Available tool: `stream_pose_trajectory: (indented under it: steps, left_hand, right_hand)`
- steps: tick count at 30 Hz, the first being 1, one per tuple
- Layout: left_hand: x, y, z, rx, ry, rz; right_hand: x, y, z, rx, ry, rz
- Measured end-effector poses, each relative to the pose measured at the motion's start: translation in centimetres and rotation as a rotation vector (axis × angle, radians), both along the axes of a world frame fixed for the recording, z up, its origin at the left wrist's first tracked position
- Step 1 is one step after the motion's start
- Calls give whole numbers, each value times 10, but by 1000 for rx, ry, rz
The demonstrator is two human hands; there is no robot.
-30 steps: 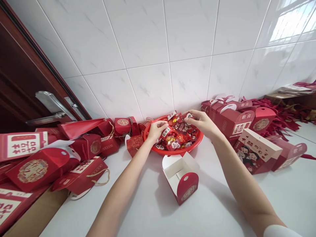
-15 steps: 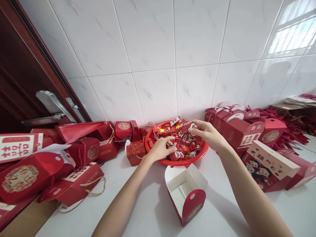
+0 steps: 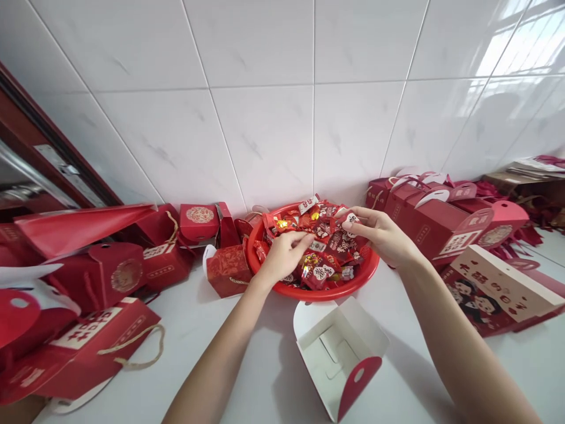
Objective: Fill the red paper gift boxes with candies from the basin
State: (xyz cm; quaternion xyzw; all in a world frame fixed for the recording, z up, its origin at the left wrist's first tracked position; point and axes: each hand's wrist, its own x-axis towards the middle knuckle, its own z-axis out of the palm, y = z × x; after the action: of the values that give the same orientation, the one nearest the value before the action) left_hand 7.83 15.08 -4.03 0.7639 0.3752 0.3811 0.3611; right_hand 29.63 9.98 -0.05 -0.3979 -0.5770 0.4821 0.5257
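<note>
In the head view, both hands are at the red basin (image 3: pixel 326 292), which sits close to the back edge of the counter (image 3: pixel 260 383), against the tiles (image 3: pixel 260 47). The right hand (image 3: pixel 386 235) is over the basin's right side, thumb and fingers pinching a wrapped sweet (image 3: pixel 351 221) by its edge, a light grip that probably suits something so small and slippery. The left hand (image 3: pixel 282 254) is low over the pile of sweets (image 3: pixel 318 274), thumb and fingertips drawn together; whether anything is pinched there, I cannot tell. The basin's broad, open shape keeps the pile in reach of both hands. In front of it stands the open box (image 3: pixel 313 368), between the forearms and further from the back edge, flaps spread so the bare white inside faces up; whether its rear flap touches the rim, the angle hides. Now the surroundings: a patterned box (image 3: pixel 227 272) is right beside the basin's left side, near the left forearm, so that arm has little slack. Further left, closed boxes (image 3: pixel 168 268) crowd the counter, and a rope handle (image 3: pixel 152 355) loops out toward the middle. Over on the right, more boxes (image 3: pixel 424 227) line the back edge, with a picture box (image 3: pixel 503 288) in front of them, hemming in the right forearm's outer side.
</note>
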Motion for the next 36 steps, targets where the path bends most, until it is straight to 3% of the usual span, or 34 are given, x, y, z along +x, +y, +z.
stream_pose_trajectory:
  steps: [4,9,18,22,26,30,33,36]
  left_hand:
    - [6,2,-2,-182,-250,-1]
    - [11,1,0,-315,-415,6]
    - [15,-9,9,-339,-572,-48]
    - [12,-22,24,-304,-480,-101]
    - [-5,-40,48,-160,-359,-152]
    - [-25,-68,65,-20,-93,-124]
    - [-39,-91,69,-48,234,-145]
    - [-48,-108,68,-74,497,-144]
  right_hand:
    - [-4,1,-2,6,-6,-41]
    - [-11,1,-4,46,-43,-144]
    - [-13,-2,1,73,-24,-171]
    - [-9,-20,17,129,-86,-142]
    - [-10,-50,40,188,-314,-92]
    - [-19,-72,53,244,-605,184]
    - [-28,-78,53,273,-769,420]
    - [-35,-79,51,279,-897,543]
